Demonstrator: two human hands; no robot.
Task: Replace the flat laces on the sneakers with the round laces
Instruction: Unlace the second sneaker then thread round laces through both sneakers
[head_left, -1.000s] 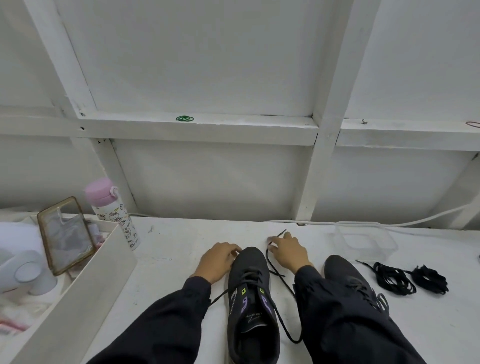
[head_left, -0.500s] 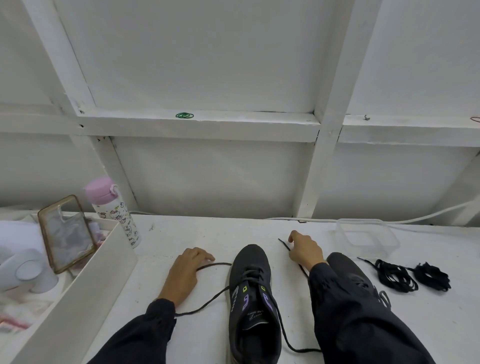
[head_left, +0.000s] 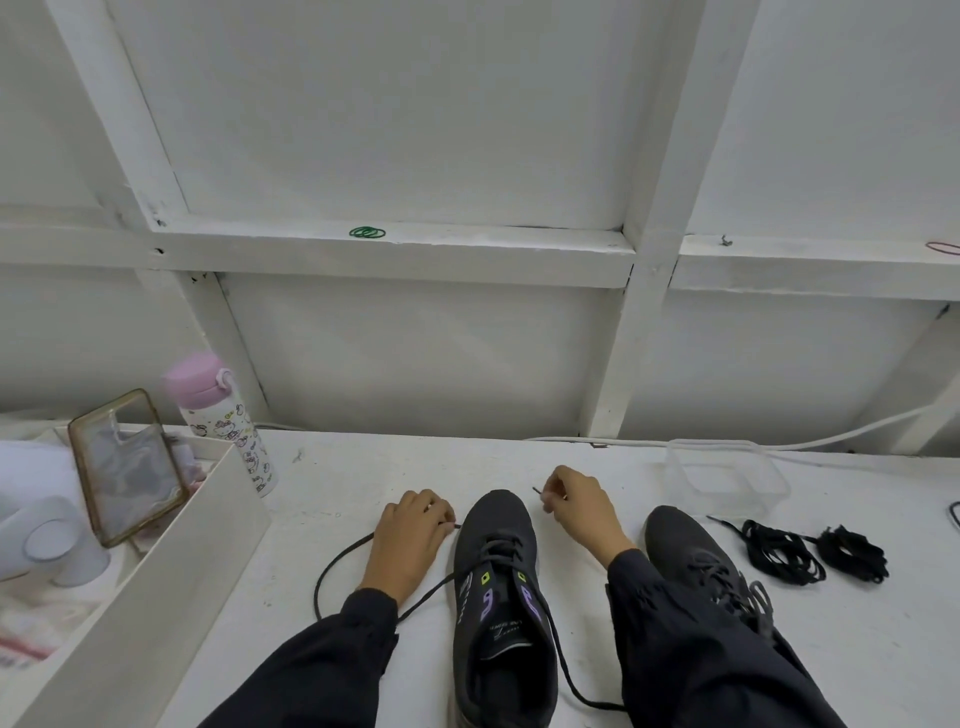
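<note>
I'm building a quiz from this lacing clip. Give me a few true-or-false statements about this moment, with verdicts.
1. The left hand and the right hand each pinch an end of the lace threaded in the middle sneaker. True.
2. The two lace bundles lie inside the clear container. False: they lie on the table in front of it, to the right of the second sneaker.
3. The pink-capped bottle stands beside the white box. True.
4. The second sneaker has no lace. False: a lace is threaded through it.
</note>
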